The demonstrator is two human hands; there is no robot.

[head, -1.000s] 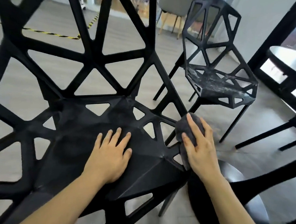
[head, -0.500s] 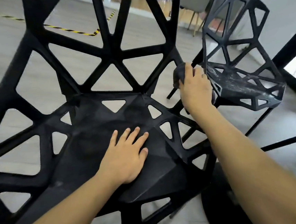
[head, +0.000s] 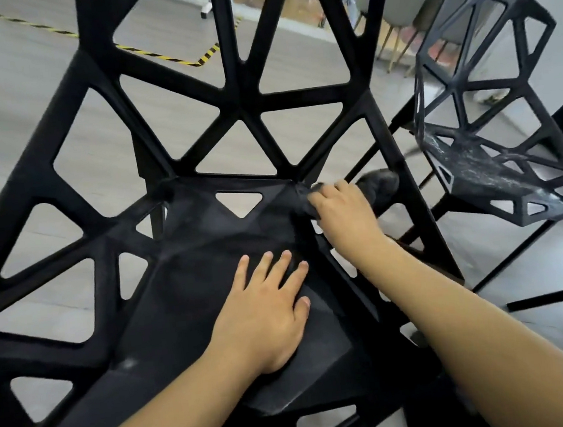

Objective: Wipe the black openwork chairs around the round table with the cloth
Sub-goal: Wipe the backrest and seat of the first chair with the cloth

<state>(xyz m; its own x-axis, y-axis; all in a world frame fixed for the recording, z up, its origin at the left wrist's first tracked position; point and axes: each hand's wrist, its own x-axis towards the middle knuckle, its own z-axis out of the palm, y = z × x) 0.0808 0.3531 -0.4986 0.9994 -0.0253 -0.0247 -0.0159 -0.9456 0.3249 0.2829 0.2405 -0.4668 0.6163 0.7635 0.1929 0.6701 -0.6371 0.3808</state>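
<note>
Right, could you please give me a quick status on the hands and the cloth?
Left hand flat on near chair seat. Right hand grips cloth at seat's back right corner. Second chair stands apart, streaked. Nothing in the way.

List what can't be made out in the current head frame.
- Cloth: motion-blurred and mostly covered by the right hand; its full shape and contact with the near chair are unclear.
- Right hand's fingertips: buried in the cloth.
- Near chair's legs and backrest top: cut off by the frame edges and hidden under the seat.
- Round table: not identifiable in this view.
- Far chair: pale marks on the seat, too blurred to identify.
- Left hand: palm contact hidden beneath it.
</note>
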